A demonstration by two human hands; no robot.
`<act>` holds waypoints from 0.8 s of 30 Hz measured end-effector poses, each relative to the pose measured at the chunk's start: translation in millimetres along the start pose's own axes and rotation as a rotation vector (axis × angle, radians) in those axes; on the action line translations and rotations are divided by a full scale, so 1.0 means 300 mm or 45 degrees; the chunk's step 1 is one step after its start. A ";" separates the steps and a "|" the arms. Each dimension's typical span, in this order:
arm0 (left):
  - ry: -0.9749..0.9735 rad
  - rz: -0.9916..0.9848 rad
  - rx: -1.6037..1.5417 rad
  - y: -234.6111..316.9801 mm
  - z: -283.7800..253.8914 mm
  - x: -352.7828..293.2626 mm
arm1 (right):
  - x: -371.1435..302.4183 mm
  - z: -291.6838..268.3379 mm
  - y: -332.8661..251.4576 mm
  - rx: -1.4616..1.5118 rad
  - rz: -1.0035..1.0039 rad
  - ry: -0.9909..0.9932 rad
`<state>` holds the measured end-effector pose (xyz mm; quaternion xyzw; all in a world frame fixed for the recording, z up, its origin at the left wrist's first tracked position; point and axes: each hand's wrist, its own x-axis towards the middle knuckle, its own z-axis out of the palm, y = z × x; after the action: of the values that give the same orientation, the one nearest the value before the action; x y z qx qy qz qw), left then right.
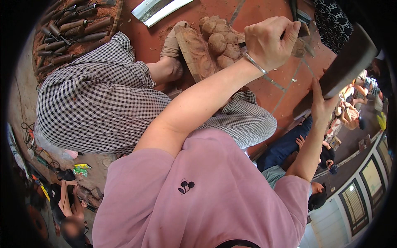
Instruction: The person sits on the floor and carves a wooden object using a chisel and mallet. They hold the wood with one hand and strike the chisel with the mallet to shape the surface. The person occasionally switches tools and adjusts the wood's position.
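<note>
My left hand (pixel 271 43), with a metal bangle at its wrist, is closed around the wooden handle of a chisel (pixel 305 29). A bit of the chisel's dark shank shows on the other side of the fist, beside a wood carving (pixel 219 41) with rounded lumps. Whether its edge touches the wood is hidden. On the right, my right hand (pixel 323 101) grips a dark wooden mallet (pixel 347 62), raised apart from the chisel. A flat wooden piece with carved grain (pixel 194 53) lies against the carving, by my bare foot (pixel 169 68).
Many wood-handled chisels (pixel 74 31) lie in a tray at the upper left. A curved whitish metal strip (pixel 159 10) rests on the red tiled floor (pixel 281 97). Other people sit at the right and lower left, one person (pixel 285 149) close by my right arm.
</note>
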<state>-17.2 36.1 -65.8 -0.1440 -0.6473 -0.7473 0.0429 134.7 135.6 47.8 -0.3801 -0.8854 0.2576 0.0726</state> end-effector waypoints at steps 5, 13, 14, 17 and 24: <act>-0.027 -0.052 0.027 -0.001 -0.005 0.005 | 0.040 -0.032 -0.021 -0.244 -0.149 0.013; -0.059 0.526 0.240 0.029 -0.010 0.005 | -0.042 0.022 0.008 -0.123 -0.016 0.004; -0.185 0.539 0.192 0.046 -0.015 -0.004 | -0.059 0.024 0.028 -0.022 0.028 0.021; -0.458 0.513 0.090 0.068 -0.020 -0.020 | -0.097 0.028 0.005 0.049 0.162 0.040; -0.479 0.361 0.133 0.022 -0.007 -0.048 | -0.142 0.039 0.105 0.187 0.129 0.099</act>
<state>-2.2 31.3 -63.8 -0.3675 -0.6551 -0.6593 0.0336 180.8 118.7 24.5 -0.4278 -0.8402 0.3103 0.1216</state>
